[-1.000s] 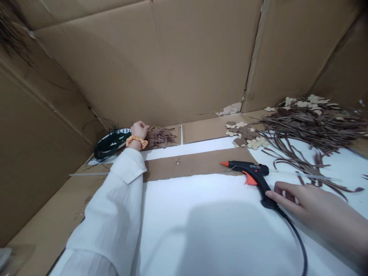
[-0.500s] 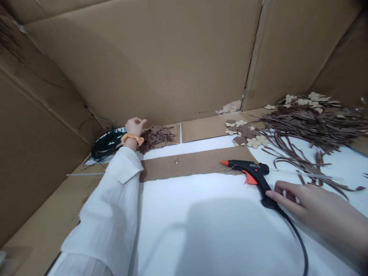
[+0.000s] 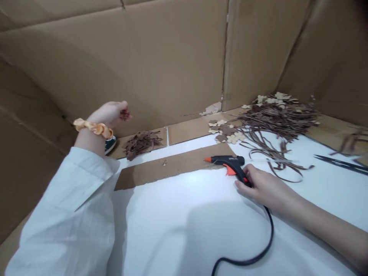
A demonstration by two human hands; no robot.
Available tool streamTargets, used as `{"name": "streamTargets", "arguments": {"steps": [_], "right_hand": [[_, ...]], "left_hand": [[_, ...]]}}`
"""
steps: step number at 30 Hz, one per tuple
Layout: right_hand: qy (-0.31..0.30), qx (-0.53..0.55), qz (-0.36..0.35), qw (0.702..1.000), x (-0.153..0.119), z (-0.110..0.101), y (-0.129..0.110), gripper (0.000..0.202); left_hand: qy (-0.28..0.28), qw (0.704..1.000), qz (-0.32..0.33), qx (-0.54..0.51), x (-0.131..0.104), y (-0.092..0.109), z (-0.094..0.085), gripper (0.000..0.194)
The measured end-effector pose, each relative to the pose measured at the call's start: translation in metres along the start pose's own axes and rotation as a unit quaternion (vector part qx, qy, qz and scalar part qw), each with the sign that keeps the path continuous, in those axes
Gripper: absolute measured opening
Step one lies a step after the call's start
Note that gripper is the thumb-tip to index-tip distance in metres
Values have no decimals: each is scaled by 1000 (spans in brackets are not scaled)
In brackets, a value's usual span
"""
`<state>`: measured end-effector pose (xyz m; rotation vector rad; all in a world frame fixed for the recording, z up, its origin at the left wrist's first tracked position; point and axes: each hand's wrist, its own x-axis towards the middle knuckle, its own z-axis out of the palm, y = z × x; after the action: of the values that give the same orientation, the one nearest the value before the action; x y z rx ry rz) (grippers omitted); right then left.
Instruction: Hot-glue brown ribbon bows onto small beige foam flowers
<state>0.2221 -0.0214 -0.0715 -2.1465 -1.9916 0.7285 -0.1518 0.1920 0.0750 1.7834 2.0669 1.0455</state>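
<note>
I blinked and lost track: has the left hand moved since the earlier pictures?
Yes. Judged against the white gap in the cardboard, the left hand now appears higher and farther left in the view.

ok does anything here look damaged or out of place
Yes: the cardboard wall has a torn, pale patch at its foot, odd against the plain brown around it. Some brown strips also straggle from their pile onto the white surface, looking loosely scattered.
</note>
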Motion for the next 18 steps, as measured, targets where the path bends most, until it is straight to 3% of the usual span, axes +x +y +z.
{"name": "streamTargets", "arguments": {"steps": [4,9,13,16,18], "right_hand": [[27,52,-21,998,0,-5,-2,26],[46,61,-30,997,-2,-7,-1,23],[65,51,-35,996,-2,-5,-3,28],[80,42,-37,995,1,-4,-4,39],[84,38,-37,995,3,-4,-4,42]], "left_hand": [[-94,991,93,26,-34,28,54,22],[-133,972,177,76,-77,52,117,40],[-131,963,222,77,-89,68,143,18],[-102,966,224,80,-89,79,153,32],[-99,966,226,81,-87,84,158,32]]}}
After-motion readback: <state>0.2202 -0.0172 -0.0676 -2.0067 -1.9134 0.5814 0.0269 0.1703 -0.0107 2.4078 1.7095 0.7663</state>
